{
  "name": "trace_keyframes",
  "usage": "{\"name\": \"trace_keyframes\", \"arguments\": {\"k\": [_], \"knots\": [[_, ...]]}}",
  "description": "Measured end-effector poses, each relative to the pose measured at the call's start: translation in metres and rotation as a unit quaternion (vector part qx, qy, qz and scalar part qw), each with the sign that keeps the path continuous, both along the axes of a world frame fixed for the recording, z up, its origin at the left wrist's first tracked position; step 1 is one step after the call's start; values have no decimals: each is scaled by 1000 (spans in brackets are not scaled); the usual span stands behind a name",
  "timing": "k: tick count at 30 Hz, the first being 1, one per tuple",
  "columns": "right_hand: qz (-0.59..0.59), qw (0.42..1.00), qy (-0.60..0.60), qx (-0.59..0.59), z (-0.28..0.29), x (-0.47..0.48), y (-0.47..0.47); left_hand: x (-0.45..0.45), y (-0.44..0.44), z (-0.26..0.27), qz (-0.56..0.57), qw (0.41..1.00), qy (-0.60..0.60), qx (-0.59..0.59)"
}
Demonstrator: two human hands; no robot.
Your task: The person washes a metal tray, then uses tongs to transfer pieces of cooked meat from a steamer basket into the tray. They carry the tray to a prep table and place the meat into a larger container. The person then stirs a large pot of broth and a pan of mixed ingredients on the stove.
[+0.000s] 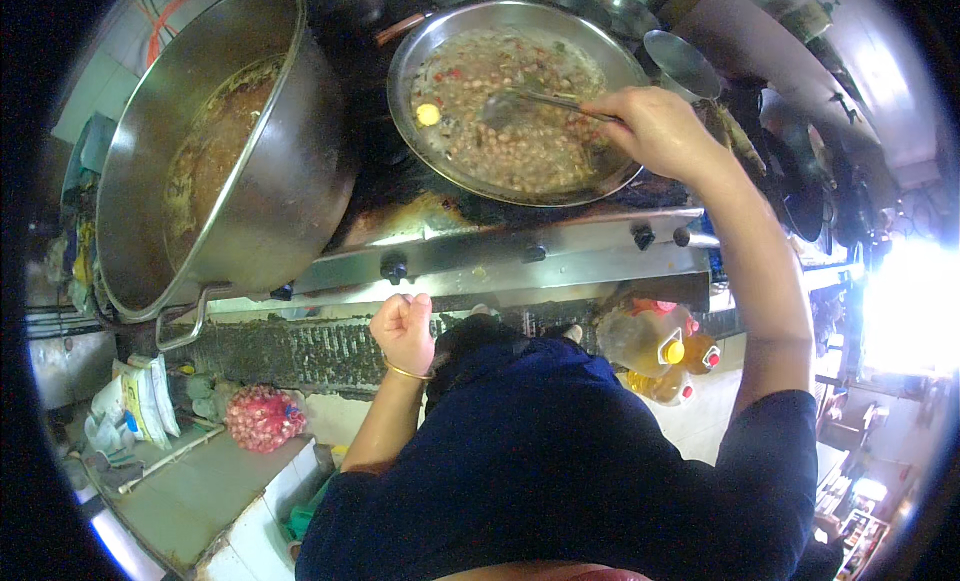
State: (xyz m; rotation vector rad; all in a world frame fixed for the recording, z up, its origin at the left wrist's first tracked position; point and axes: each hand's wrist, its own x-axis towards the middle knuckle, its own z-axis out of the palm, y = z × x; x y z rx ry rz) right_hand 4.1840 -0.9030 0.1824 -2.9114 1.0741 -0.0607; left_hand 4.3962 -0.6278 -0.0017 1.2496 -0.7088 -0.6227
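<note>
My right hand [652, 130] grips the handle of a metal ladle [544, 99] from the right side. The ladle's bowl rests partly sunk in a pale, bubbling stew of bean-like pieces [495, 149] with red bits. A round yellow piece [427, 115] floats near the left side. This food fills a wide, shallow steel pan [517, 200] on the stove. Curled into a fist, my left hand [403, 327] hovers in front of the stove's edge. Nothing shows in it, and a gold-coloured bangle [406, 369] circles the wrist.
A large, deep steel pot [300, 168] holding brown liquid stands left of the pan. Control knobs [394, 269] line the stove's front. Oil jugs [645, 341] stand on the floor at right. A red net bag of bulbs [264, 418] sits on a tiled ledge [217, 483].
</note>
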Motion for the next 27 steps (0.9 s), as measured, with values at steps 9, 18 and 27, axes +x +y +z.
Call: {"name": "trace_keyframes", "arguments": {"k": [9, 18, 27], "knots": [[21, 993, -88, -80, -12, 39, -4, -2, 10, -3, -8, 999, 39, 2], [110, 981, 99, -129, -9, 14, 22, -8, 2, -7, -18, 998, 57, -11], [-7, 972, 174, -156, 26, -62, 42, -19, -4, -6, -52, 998, 44, -9]]}}
